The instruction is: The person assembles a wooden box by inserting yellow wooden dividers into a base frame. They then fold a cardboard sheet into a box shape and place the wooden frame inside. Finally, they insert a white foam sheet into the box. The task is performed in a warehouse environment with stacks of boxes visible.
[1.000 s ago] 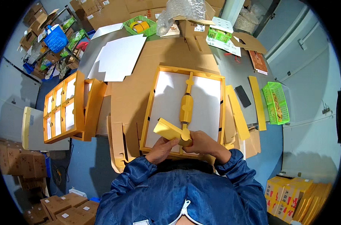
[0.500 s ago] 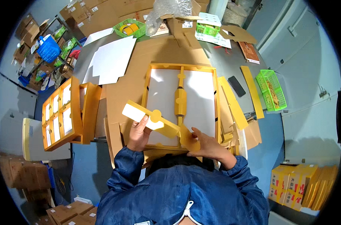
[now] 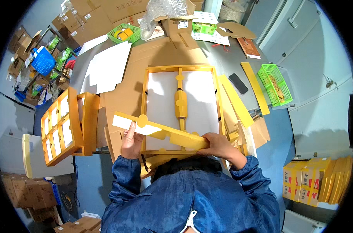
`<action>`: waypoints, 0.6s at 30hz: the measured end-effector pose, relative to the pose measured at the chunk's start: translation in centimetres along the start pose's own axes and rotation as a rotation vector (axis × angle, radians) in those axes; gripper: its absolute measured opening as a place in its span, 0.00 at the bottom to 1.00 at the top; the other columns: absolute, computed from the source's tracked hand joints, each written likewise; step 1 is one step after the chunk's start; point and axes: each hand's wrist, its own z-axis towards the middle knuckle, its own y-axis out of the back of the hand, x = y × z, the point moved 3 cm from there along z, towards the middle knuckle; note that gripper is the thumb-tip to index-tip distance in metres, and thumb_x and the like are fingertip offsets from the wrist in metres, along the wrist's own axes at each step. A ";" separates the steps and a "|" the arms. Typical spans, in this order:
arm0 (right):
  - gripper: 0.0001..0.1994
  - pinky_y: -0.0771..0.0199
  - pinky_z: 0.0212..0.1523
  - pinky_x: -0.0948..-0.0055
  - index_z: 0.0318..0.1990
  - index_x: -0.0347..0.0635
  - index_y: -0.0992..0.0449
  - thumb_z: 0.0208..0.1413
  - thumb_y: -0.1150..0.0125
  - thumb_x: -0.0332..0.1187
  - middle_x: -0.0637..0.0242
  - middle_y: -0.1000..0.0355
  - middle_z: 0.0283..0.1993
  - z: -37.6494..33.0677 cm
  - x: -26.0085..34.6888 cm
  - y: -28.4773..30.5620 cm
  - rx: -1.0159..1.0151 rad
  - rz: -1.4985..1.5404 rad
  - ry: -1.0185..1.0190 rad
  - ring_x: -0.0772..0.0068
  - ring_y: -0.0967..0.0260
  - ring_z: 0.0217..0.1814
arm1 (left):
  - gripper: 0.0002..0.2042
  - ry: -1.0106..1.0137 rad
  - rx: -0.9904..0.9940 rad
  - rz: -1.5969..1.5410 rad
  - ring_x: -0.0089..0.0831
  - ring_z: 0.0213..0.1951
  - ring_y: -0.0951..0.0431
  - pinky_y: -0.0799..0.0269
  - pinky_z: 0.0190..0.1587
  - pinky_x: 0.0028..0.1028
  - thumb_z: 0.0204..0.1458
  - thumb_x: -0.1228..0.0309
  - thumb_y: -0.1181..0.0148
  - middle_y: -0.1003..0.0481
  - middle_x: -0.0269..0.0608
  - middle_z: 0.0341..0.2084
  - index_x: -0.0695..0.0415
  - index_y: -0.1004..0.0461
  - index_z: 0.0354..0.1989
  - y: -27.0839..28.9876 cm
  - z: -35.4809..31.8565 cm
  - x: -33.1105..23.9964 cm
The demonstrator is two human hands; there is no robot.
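Observation:
A long yellow cardboard strip, partly white on its left end and bearing a rounded tab, slants across the near part of a shallow yellow box. Its left end is pinched by my left hand, thumb on the white face. Around its right end the fingers of my right hand are closed. The strip is held above the white-bottomed box, just in front of me. Down the middle of that box runs a yellow divider with a wider folded section.
Yellow strips and a black phone lie right of the box, beside a green basket. White sheets lie at the far left. Stacked yellow compartment boxes stand left. Flat brown cardboard covers the table's middle.
My right hand, loosely spread by the strip's blurred, folded end before, now grips that end. The strip is stretched out straighter between both hands. The whole view has shifted slightly.

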 end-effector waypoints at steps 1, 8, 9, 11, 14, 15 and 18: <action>0.24 0.31 0.39 0.59 0.35 0.35 0.27 0.42 0.34 0.50 0.50 0.28 0.34 0.0 0.0 -0.1 -0.007 -0.049 0.006 0.48 0.30 0.38 | 0.10 -0.007 0.004 -0.007 0.30 0.43 0.24 0.27 0.48 0.32 0.58 0.66 0.48 0.25 0.36 0.40 0.57 0.29 0.45 0.1 0.0 0.2; 0.21 0.33 0.28 0.56 0.23 0.38 0.31 0.48 0.39 0.49 0.49 0.32 0.21 -0.1 -1.9 -1.7 -0.099 -0.079 0.110 0.44 0.32 0.27 | 0.13 0.023 0.037 0.009 0.31 0.45 0.26 0.29 0.48 0.33 0.60 0.63 0.52 0.26 0.39 0.43 0.57 0.30 0.47 0.6 -0.3 1.5; 0.21 0.33 0.28 0.56 0.23 0.38 0.31 0.48 0.39 0.50 0.50 0.32 0.20 -0.2 -2.0 -1.4 -0.102 -0.080 0.095 0.44 0.32 0.27 | 0.14 0.032 0.035 0.022 0.31 0.46 0.26 0.29 0.49 0.33 0.60 0.62 0.52 0.27 0.39 0.44 0.57 0.31 0.48 0.5 -0.4 1.7; 0.20 0.32 0.26 0.58 0.23 0.37 0.31 0.47 0.37 0.48 0.51 0.32 0.19 -0.5 -1.8 -0.7 -0.167 -0.065 0.006 0.45 0.33 0.23 | 0.16 0.013 0.038 0.039 0.30 0.48 0.29 0.34 0.53 0.33 0.60 0.60 0.53 0.29 0.38 0.47 0.57 0.34 0.51 -0.3 -0.7 2.3; 0.18 0.32 0.23 0.61 0.24 0.37 0.30 0.46 0.35 0.45 0.52 0.31 0.20 0.3 -0.4 0.5 -0.327 0.305 0.003 0.49 0.32 0.21 | 0.17 0.104 0.005 0.176 0.28 0.49 0.31 0.37 0.55 0.32 0.58 0.62 0.50 0.30 0.36 0.48 0.57 0.35 0.52 0.1 -1.4 6.6; 0.16 0.32 0.22 0.65 0.25 0.37 0.28 0.46 0.33 0.42 0.53 0.30 0.20 0.8 -1.0 -0.6 -0.318 0.343 -0.042 0.53 0.30 0.20 | 0.17 0.195 0.148 0.146 0.27 0.49 0.31 0.38 0.55 0.31 0.57 0.64 0.48 0.30 0.36 0.47 0.57 0.35 0.52 -2.4 -2.4 7.4; 0.16 0.31 0.23 0.64 0.26 0.37 0.28 0.47 0.34 0.42 0.52 0.29 0.21 2.0 -0.4 -2.7 -0.319 0.153 0.017 0.54 0.29 0.22 | 0.19 0.359 0.354 0.100 0.29 0.52 0.33 0.41 0.57 0.32 0.57 0.65 0.47 0.31 0.37 0.50 0.57 0.38 0.54 -6.6 -3.7 9.7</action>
